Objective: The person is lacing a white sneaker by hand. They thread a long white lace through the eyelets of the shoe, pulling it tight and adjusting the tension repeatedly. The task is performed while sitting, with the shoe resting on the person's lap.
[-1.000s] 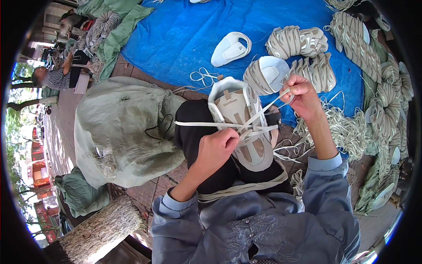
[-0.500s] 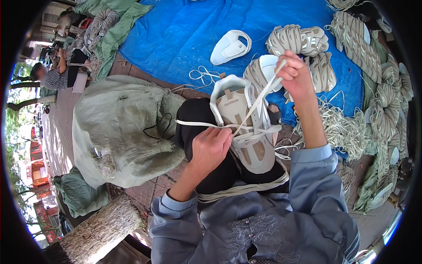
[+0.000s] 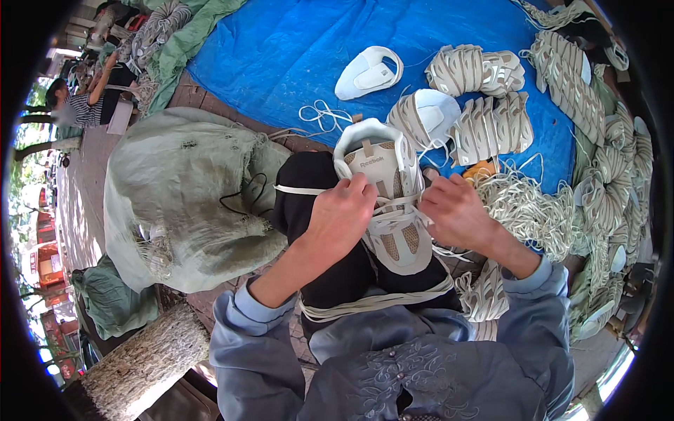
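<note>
A beige and white shoe upper (image 3: 407,262), with brown mesh panels and a padded collar, rests on my black-clad lap with its toe toward me. A white shoelace (image 3: 387,204) crosses its lower eyelets. My left hand (image 3: 343,212) is closed on the lace at the left eyelet edge, and one length trails left over my dark knee. At the right eyelet edge, the fingers of my right hand (image 3: 460,214) are pinched on the lace; their tips are partly hidden. Across my lap lies a bundle of pale laces (image 3: 379,304).
On the blue tarp (image 3: 281,63) lie a single white-lined upper (image 3: 369,73) and stacked shoe uppers (image 3: 491,128). A heap of loose laces (image 3: 530,214) is at my right. A pale sack (image 3: 189,203) bulges at my left, near a stone block (image 3: 151,361). A person (image 3: 88,105) sits far left.
My right hand has come down from above the shoe, where it held a lace pulled taut, to the right eyelet edge. My left hand has moved slightly up along the shoe.
</note>
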Demonstrator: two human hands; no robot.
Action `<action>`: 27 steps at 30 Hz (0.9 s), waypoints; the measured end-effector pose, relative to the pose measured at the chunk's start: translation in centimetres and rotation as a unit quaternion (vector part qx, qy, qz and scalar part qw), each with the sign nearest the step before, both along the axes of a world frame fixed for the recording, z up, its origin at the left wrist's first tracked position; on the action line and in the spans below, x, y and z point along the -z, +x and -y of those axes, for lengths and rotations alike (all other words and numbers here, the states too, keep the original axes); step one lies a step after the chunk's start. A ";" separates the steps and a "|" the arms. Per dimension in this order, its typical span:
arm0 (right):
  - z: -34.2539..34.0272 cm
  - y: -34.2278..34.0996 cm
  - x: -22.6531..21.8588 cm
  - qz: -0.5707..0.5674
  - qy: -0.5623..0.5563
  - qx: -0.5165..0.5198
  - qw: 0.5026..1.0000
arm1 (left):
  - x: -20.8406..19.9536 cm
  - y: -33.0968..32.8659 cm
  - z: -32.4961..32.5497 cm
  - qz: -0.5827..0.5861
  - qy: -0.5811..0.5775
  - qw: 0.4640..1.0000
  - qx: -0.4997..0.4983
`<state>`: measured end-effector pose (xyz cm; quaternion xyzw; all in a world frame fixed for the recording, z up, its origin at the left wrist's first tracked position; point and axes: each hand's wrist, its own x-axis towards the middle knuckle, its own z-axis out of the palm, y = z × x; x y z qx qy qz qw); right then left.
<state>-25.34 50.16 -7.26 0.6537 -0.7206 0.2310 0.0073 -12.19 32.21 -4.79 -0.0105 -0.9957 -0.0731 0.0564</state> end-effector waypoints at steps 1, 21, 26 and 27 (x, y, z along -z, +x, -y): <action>0.1 0.7 0.8 -0.060 0.021 0.012 0.998 | 0.1 -0.1 0.0 -0.016 0.022 1.000 -0.005; -0.3 -1.8 0.3 0.888 -0.053 0.056 0.454 | -0.7 -0.7 1.1 0.011 0.391 0.916 -0.088; 1.3 0.1 -0.1 0.914 -0.158 0.024 0.374 | -1.4 0.0 0.3 0.086 0.500 0.859 -0.067; 1.6 0.2 0.0 0.911 -0.188 0.053 0.363 | -1.3 0.0 -0.1 0.071 0.461 0.883 -0.050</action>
